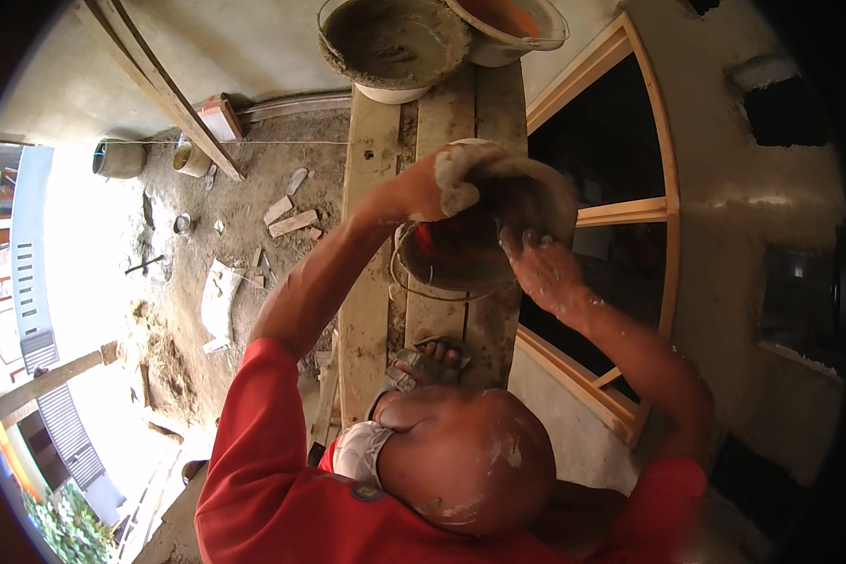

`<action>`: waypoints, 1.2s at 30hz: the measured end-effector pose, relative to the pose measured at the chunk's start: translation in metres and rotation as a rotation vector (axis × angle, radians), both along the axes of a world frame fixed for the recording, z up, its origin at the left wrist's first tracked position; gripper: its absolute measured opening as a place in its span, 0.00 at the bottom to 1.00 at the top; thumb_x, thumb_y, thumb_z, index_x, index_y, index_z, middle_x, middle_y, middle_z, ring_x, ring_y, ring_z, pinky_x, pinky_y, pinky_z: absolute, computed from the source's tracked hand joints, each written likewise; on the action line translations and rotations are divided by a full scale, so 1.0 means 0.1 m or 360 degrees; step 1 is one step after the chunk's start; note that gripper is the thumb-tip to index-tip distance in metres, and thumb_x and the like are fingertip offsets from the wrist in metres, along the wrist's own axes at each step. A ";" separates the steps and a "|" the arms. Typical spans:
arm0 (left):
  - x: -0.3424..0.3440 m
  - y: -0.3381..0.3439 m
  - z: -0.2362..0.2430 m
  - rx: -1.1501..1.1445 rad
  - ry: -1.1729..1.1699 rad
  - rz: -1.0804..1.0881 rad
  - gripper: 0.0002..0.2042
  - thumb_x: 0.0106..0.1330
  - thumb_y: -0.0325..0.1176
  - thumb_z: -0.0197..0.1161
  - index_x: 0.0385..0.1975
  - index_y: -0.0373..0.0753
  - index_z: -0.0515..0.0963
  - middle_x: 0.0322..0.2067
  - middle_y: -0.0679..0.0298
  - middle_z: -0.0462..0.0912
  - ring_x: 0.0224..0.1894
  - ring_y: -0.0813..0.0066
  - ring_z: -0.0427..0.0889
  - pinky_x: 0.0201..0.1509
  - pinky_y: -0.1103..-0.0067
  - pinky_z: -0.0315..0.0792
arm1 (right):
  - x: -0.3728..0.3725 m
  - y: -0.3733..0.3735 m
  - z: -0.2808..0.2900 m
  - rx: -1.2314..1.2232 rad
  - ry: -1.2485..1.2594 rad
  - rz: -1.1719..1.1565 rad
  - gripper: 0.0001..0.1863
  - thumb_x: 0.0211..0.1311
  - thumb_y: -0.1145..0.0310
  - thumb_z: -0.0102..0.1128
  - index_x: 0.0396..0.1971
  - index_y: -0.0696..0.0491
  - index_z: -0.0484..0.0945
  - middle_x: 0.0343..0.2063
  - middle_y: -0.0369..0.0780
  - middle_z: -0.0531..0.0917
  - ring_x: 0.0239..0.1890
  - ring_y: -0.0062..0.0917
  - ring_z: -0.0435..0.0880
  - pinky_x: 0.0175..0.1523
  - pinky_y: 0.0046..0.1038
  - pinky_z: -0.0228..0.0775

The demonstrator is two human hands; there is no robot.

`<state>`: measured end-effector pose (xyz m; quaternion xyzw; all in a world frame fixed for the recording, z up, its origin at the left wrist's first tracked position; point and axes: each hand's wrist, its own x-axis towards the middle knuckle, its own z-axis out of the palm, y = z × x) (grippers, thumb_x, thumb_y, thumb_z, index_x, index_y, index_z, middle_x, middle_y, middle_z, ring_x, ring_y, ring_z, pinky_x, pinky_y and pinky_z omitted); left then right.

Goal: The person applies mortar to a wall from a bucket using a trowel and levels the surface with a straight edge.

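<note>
A mortar-smeared bucket (550,193) is tilted over the plank platform, its mouth toward me and its dark inside partly blurred. My left hand (437,188) is closed at the bucket's upper left rim. A pale, lumpy mass that I cannot identify covers its fingers. At the right side of the bucket's mouth is my right hand (547,271), flecked with mortar. Its fingers are apart and partly bent, pointing into the opening, and nothing shows in its grasp. Below the rim hangs the wire handle (399,277). Something red shows inside the bucket.
Mortar-crusted planks (367,320) run beneath the bucket; my foot (432,362) rests on them. A wide tub of grey mortar (395,42) and another bucket (522,42) stand at the far end. Right is a wooden window frame (672,235); left, dirt ground (254,174) holds scraps.
</note>
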<state>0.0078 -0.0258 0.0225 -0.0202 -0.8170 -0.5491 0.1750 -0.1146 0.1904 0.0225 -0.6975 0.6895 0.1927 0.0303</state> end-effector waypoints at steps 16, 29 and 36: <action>-0.34 0.35 0.13 -0.0168 0.0048 0.0158 0.22 0.47 0.25 0.55 0.46 0.29 0.73 0.38 0.46 0.80 0.46 0.47 0.78 0.49 0.67 0.71 | -0.02 -0.03 0.47 0.0191 0.0199 -0.0334 0.09 0.55 0.71 0.59 0.36 0.57 0.81 0.32 0.44 0.83 0.37 0.32 0.84 0.37 0.28 0.78; -0.45 0.62 -0.11 -0.0333 0.0185 0.0021 0.28 0.47 0.29 0.58 0.53 0.30 0.71 0.48 0.47 0.76 0.53 0.49 0.73 0.59 0.65 0.67 | -0.24 0.36 -0.06 0.0197 -0.0215 -0.0231 0.10 0.57 0.72 0.55 0.38 0.55 0.79 0.23 0.45 0.83 0.27 0.36 0.85 0.31 0.34 0.78; -0.58 0.77 -0.16 -0.0469 0.0099 -0.0127 0.27 0.47 0.31 0.60 0.52 0.33 0.73 0.47 0.52 0.77 0.52 0.49 0.73 0.57 0.63 0.68 | -0.45 0.53 -0.29 0.0240 -0.0523 -0.0265 0.14 0.58 0.69 0.54 0.44 0.55 0.78 0.25 0.47 0.83 0.28 0.40 0.84 0.32 0.40 0.77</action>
